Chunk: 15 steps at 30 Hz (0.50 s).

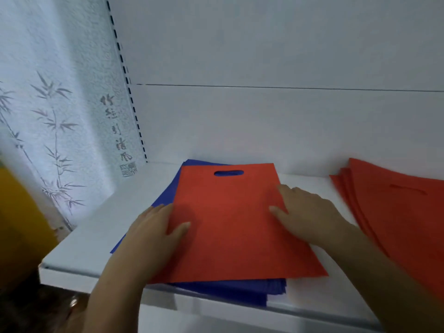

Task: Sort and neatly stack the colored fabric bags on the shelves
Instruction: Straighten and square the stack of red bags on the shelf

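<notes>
the fingers (286, 188) of the right hand (310, 212) lie straight and flat on the right edge of a red bag (228, 224), and the left hand (156, 229) lies flat on its left edge with the thumb spread onto the cloth; neither hand grips anything. the white shelf (96, 236) carries it all: a red pile (396, 212) lies fanned out at the right, well apart from the bag, and a blue pile (216, 292) sits under the red bag, which is skewed across it with its cut-out handle toward the back wall. the bag is likely due for the red pile. the risk is that a flat-handed slide drags the top blue bags askew or over the front lip, or that the thin cloth folds. the right forearm lies between the bag and the red pile. patterned wallpaper (48, 116) stands at the left.
</notes>
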Each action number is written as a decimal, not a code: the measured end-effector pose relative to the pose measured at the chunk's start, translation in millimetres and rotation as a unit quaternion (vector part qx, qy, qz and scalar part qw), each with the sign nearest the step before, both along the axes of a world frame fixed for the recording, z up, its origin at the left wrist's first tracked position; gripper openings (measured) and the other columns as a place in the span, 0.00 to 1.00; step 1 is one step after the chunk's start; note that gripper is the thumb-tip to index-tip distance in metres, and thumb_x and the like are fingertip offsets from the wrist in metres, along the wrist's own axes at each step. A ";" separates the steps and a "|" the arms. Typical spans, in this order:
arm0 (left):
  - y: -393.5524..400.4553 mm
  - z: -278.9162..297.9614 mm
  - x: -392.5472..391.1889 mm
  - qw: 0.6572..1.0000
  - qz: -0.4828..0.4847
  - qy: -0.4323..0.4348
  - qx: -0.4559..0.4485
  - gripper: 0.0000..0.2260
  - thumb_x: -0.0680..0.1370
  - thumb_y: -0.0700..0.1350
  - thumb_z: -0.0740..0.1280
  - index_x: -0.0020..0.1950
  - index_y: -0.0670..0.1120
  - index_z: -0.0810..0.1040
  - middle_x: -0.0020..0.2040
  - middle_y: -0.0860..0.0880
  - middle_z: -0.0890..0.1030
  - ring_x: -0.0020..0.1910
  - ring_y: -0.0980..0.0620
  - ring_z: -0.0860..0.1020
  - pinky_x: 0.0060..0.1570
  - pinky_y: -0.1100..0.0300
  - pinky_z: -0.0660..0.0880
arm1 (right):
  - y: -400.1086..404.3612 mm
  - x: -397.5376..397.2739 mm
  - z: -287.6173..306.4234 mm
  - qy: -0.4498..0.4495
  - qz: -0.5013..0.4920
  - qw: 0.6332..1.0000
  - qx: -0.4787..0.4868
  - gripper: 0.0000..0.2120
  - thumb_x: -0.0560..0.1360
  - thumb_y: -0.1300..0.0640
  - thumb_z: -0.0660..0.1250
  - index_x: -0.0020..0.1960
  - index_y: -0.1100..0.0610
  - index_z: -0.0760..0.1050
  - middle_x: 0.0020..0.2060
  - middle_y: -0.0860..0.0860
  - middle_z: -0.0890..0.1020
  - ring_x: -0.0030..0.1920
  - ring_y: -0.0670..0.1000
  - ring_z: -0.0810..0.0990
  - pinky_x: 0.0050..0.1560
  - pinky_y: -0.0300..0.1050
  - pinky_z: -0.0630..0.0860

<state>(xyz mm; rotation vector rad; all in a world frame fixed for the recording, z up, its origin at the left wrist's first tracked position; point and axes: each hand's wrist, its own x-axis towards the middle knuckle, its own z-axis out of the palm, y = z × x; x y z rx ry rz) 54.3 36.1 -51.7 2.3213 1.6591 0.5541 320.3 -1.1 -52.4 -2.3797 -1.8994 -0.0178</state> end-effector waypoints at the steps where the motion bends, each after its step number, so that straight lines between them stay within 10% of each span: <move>1: 1.6 -1.2 -3.6 1.000 -0.012 -0.005 -0.009 0.20 0.78 0.54 0.60 0.68 0.50 0.68 0.65 0.50 0.74 0.66 0.50 0.68 0.58 0.59 0.63 | 4.4 -2.4 -3.7 -0.001 -0.009 1.000 -0.012 0.25 0.79 0.40 0.53 0.70 0.52 0.60 0.61 0.54 0.73 0.59 0.57 0.75 0.55 0.51 0.72; 15: 18.8 -11.2 -6.4 0.974 -0.131 -0.183 0.043 0.27 0.74 0.43 0.69 0.70 0.58 0.65 0.65 0.56 0.70 0.58 0.61 0.68 0.56 0.67 0.61 | -13.3 -5.1 -7.7 0.236 -0.008 0.958 0.162 0.32 0.69 0.64 0.69 0.70 0.48 0.67 0.65 0.45 0.73 0.59 0.43 0.74 0.57 0.33 0.66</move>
